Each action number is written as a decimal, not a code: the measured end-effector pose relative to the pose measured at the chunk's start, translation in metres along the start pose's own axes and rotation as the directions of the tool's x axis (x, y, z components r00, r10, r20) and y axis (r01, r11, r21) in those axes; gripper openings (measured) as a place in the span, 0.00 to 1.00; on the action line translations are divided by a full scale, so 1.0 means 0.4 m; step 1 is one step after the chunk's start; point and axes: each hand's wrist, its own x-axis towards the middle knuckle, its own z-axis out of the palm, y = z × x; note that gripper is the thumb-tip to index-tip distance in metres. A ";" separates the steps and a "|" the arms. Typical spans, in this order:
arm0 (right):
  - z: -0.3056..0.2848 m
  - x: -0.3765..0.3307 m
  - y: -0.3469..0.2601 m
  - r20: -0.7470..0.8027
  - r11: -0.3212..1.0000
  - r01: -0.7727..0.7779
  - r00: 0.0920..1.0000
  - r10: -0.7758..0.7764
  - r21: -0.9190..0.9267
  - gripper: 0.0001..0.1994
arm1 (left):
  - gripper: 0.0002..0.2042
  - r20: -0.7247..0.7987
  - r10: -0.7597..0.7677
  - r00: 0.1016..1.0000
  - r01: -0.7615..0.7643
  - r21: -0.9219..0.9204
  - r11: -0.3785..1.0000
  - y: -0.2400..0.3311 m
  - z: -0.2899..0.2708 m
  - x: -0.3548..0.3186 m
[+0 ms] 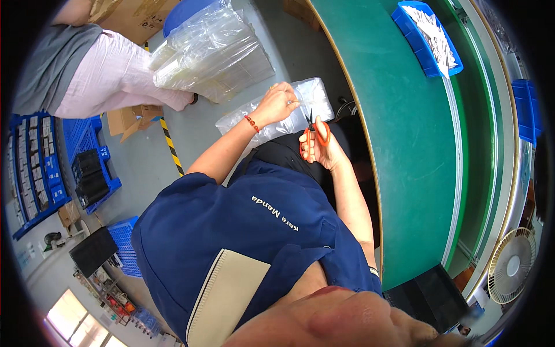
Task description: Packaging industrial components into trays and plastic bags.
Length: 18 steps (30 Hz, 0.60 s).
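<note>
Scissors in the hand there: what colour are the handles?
Orange; the scissors' handles show best in the head view, held in the right hand.

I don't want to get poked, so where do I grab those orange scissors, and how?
Best by the orange loop handles, I'd say, coming from the side nearest the navy shirt, where the right hand has them. The loops suit fingers, while the dark, pointed blades stick out the other way.

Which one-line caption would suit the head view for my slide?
Beside a green table, the right hand holds orange-handled scissors while the left hand is over clear plastic wrapping.
</note>
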 end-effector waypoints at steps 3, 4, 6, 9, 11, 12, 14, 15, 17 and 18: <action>-0.008 0.004 -0.004 -0.027 1.000 -0.024 0.999 0.025 0.005 0.36 | 0.11 -0.035 -0.081 0.996 0.085 0.134 0.987 0.009 0.025 -0.016; -0.011 0.004 -0.005 -0.028 1.000 -0.029 0.999 0.029 0.008 0.36 | 0.16 -0.028 -0.112 0.993 0.115 0.137 0.984 0.016 0.043 -0.018; -0.019 0.002 -0.007 -0.027 1.000 0.006 1.000 -0.005 0.028 0.36 | 0.22 -0.016 -0.144 0.989 0.145 0.138 0.980 0.014 0.085 -0.023; -0.037 0.000 -0.004 -0.028 0.996 -0.003 1.000 0.006 0.088 0.35 | 0.31 -0.143 -0.169 0.975 0.201 0.254 0.946 -0.009 0.132 -0.032; -0.046 -0.010 -0.003 -0.046 0.991 -0.002 0.999 0.008 0.130 0.35 | 0.27 -0.131 -0.171 0.976 0.202 0.275 0.940 -0.023 0.146 -0.034; -0.049 -0.013 -0.003 -0.050 0.991 -0.001 0.999 0.008 0.135 0.35 | 0.22 -0.125 -0.175 0.977 0.205 0.298 0.932 -0.033 0.155 -0.035; -0.051 -0.019 -0.002 -0.055 0.990 0.010 0.999 -0.002 0.144 0.34 | 0.17 -0.126 -0.131 0.983 0.164 0.303 0.939 -0.065 0.185 -0.038; -0.050 -0.020 -0.002 -0.048 0.990 0.022 0.999 -0.016 0.141 0.34 | 0.12 -0.131 -0.088 0.988 0.125 0.310 0.943 -0.081 0.200 -0.040; -0.047 -0.020 -0.002 -0.056 0.992 0.028 0.998 -0.021 0.124 0.34 | 0.08 -0.169 -0.049 0.984 0.099 0.300 0.949 -0.097 0.213 -0.034; -0.045 -0.020 -0.003 -0.061 0.994 0.032 0.998 -0.026 0.104 0.34 | 0.05 -0.211 -0.013 0.977 0.075 0.291 0.954 -0.106 0.219 -0.032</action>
